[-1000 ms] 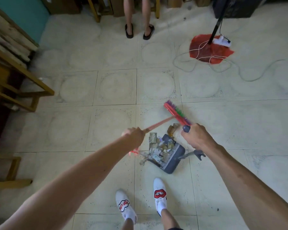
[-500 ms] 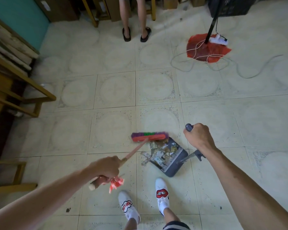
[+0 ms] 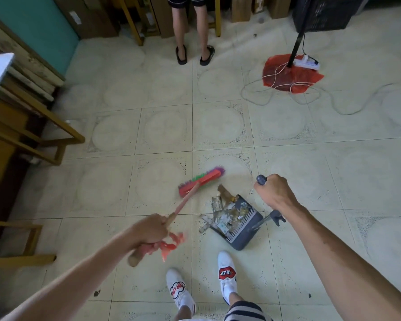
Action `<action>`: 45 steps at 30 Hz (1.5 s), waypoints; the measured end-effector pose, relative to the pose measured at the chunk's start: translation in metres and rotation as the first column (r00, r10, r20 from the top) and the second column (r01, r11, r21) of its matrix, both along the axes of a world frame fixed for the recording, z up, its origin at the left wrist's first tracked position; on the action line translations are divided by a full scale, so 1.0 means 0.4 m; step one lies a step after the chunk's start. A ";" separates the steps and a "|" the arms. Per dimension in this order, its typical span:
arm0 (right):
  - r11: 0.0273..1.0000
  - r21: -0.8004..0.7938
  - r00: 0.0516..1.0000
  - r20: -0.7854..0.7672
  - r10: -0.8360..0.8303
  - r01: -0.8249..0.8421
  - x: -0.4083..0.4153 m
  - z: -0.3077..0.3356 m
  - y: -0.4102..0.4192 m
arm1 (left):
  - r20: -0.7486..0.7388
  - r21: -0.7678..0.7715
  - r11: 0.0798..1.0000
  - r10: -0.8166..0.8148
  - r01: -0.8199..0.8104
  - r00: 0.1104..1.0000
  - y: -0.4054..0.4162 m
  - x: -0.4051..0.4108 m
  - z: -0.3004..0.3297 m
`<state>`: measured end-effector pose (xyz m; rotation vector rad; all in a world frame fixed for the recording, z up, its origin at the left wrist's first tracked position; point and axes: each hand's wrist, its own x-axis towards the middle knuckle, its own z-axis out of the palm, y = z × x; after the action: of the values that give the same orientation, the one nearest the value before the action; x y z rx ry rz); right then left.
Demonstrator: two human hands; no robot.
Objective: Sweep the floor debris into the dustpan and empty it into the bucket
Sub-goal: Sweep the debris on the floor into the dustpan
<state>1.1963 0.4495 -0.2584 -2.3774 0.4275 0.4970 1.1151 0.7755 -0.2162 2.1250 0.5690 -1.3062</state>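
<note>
left hand (image 3: 146, 231) fisted on broom (image 3: 200, 180) handle, arm outstretched | right hand (image 3: 274, 193) gripping upright dustpan (image 3: 243, 230) handle | debris (image 3: 227, 212) heaped in pan on floor (image 3: 167, 133)

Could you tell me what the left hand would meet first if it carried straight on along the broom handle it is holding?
The left hand, shut on the handle, points up and right toward the broom head. That head comes first; beyond it lies bare tiled floor, though depth is hard to judge from above.

You stand on pale, speckled floor tiles (image 3: 167, 133); a teal wall (image 3: 33, 26) and yellow wooden furniture (image 3: 21, 140) lie left, cardboard boxes (image 3: 241, 8) ahead.
</note>
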 end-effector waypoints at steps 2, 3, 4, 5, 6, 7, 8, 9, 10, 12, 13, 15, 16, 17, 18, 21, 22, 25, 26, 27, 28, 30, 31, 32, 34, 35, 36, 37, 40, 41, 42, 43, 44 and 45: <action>1.000 0.017 1.000 0.017 0.003 -0.003 -0.002 -0.003 0.004 | 0.018 0.082 0.992 -0.101 0.099 0.995 -0.083 -0.014 -0.051; 1.000 0.015 1.000 0.030 0.004 -0.005 -0.003 -0.005 0.006 | 0.002 0.095 0.988 -0.123 0.122 0.992 -0.125 -0.026 -0.077; 1.000 0.014 0.999 0.043 0.005 -0.006 -0.004 -0.006 0.007 | -0.037 0.049 0.994 -0.097 0.099 0.995 -0.168 -0.040 -0.095; 1.000 0.020 0.998 0.054 0.010 -0.011 -0.005 -0.008 0.008 | -0.091 -0.021 0.998 -0.062 0.061 0.994 -0.205 -0.059 -0.109; 0.999 0.028 0.998 0.061 0.015 -0.017 -0.006 -0.009 0.009 | -0.138 -0.084 0.996 -0.045 0.034 0.989 -0.241 -0.083 -0.113; 0.999 0.033 0.998 0.066 0.018 -0.020 -0.009 -0.008 0.010 | -0.174 -0.118 0.993 -0.034 0.014 0.984 -0.270 -0.104 -0.106; 0.999 0.035 0.997 0.069 0.026 -0.028 -0.010 -0.006 0.009 | -0.198 -0.146 0.989 -0.017 -0.013 0.980 -0.292 -0.119 -0.102; 0.998 0.044 0.997 0.072 0.035 -0.039 -0.015 -0.006 0.007 | -0.217 -0.172 0.983 0.021 -0.059 0.976 -0.305 -0.127 -0.089; 0.997 0.058 0.996 0.076 0.049 -0.053 -0.023 -0.008 0.005 | -0.237 -0.193 0.973 0.077 -0.125 0.968 -0.313 -0.132 -0.077; 0.995 0.072 0.995 0.075 0.068 -0.073 -0.044 -0.012 -0.003 | -0.256 -0.204 0.959 0.144 -0.199 0.956 -0.313 -0.133 -0.050; 0.995 0.073 0.996 0.067 0.066 -0.071 -0.057 -0.012 -0.010 | -0.265 -0.210 0.953 0.160 -0.219 0.951 -0.307 -0.132 -0.032; 0.995 0.081 0.996 0.071 0.052 -0.058 -0.078 -0.008 -0.029 | -0.254 -0.220 0.949 0.166 -0.224 0.953 -0.283 -0.119 -0.005; 0.995 0.078 0.995 0.080 0.052 -0.058 -0.087 -0.003 -0.037 | -0.251 -0.221 0.953 0.150 -0.207 0.956 -0.270 -0.107 0.008; 0.996 0.070 0.995 0.089 0.053 -0.059 -0.094 0.006 -0.043 | -0.249 -0.223 0.958 0.125 -0.182 0.960 -0.258 -0.091 0.019; 0.997 0.062 0.994 0.099 0.045 -0.051 -0.099 0.017 -0.047 | -0.248 -0.231 0.960 0.102 -0.161 0.963 -0.245 -0.071 0.027; 0.999 0.043 0.990 0.141 -0.019 0.013 -0.109 0.056 -0.052 | -0.265 -0.244 0.964 0.040 -0.107 0.964 -0.236 0.006 0.057; 0.999 0.036 0.987 0.156 -0.044 0.039 -0.114 0.072 -0.052 | -0.264 -0.245 0.967 0.004 -0.071 0.965 -0.244 0.033 0.069; 0.989 0.019 0.967 0.205 -0.150 0.150 -0.129 0.134 -0.057 | -0.258 -0.272 0.960 -0.142 0.069 0.956 -0.304 0.104 0.126; 0.981 0.018 0.954 0.230 -0.190 0.191 -0.136 0.159 -0.062 | -0.267 -0.279 0.956 -0.168 0.090 0.949 -0.328 0.123 0.144; 0.973 0.018 0.939 0.258 -0.228 0.231 -0.145 0.185 -0.068 | -0.284 -0.276 0.956 -0.177 0.097 0.942 -0.352 0.138 0.170; 0.962 0.022 0.921 0.286 -0.265 0.270 -0.155 0.213 -0.077 | -0.289 -0.274 0.955 -0.192 0.112 0.938 -0.376 0.150 0.192; 0.938 0.037 0.880 0.334 -0.338 0.346 -0.178 0.270 -0.097 | -0.275 -0.279 0.946 -0.246 0.168 0.929 -0.420 0.162 0.248; 0.923 0.043 0.858 0.352 -0.373 0.383 -0.190 0.299 -0.107 | -0.252 -0.274 0.938 -0.282 0.211 0.926 -0.440 0.163 0.274; 0.906 0.050 0.835 0.371 -0.407 0.420 -0.203 0.330 -0.117 | -0.228 -0.271 0.929 -0.317 0.253 0.921 -0.458 0.164 0.298; 0.869 0.065 0.776 0.420 -0.470 0.490 -0.228 0.387 -0.131 | -0.173 -0.262 0.907 -0.381 0.330 0.908 -0.505 0.164 0.345; 0.848 0.070 0.742 0.451 -0.496 0.525 -0.240 0.412 -0.136 | -0.133 -0.262 0.889 -0.420 0.377 0.898 -0.531 0.160 0.373; 0.827 0.075 0.705 0.483 -0.519 0.558 -0.252 0.436 -0.140 | -0.078 -0.259 0.864 -0.464 0.432 0.882 -0.560 0.154 0.399; 0.804 0.082 0.667 0.512 -0.541 0.590 -0.261 0.458 -0.146 | 0.012 -0.253 0.833 -0.505 0.492 0.863 -0.591 0.147 0.424; 0.720 0.112 0.546 0.575 -0.609 0.685 -0.297 0.520 -0.187 | 0.200 -0.229 0.719 -0.626 0.657 0.754 -0.693 0.125 0.495; 0.685 0.126 0.504 0.584 -0.636 0.718 -0.314 0.538 -0.211 | 0.154 -0.228 0.709 -0.651 0.668 0.743 -0.723 0.120 0.511; 0.653 0.144 0.465 0.590 -0.660 0.744 -0.332 0.553 -0.238 | 0.089 -0.230 0.715 -0.660 0.660 0.746 -0.746 0.112 0.530; 0.625 0.164 0.428 0.596 -0.679 0.763 -0.354 0.566 -0.268 | 0.047 -0.227 0.707 -0.679 0.670 0.732 -0.775 0.104 0.543; 0.597 0.186 0.392 0.598 -0.699 0.781 -0.376 0.577 -0.297 | 0.064 -0.219 0.669 -0.717 0.710 0.695 -0.809 0.101 0.548; 0.568 0.203 0.357 0.600 -0.716 0.797 -0.399 0.586 -0.326 | 0.114 -0.195 0.620 -0.755 0.760 0.645 -0.847 0.097 0.557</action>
<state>1.0368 0.3191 -0.0238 -1.9488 1.1752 -0.7928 1.1538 0.4367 0.0067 2.2413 -0.5806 -1.6625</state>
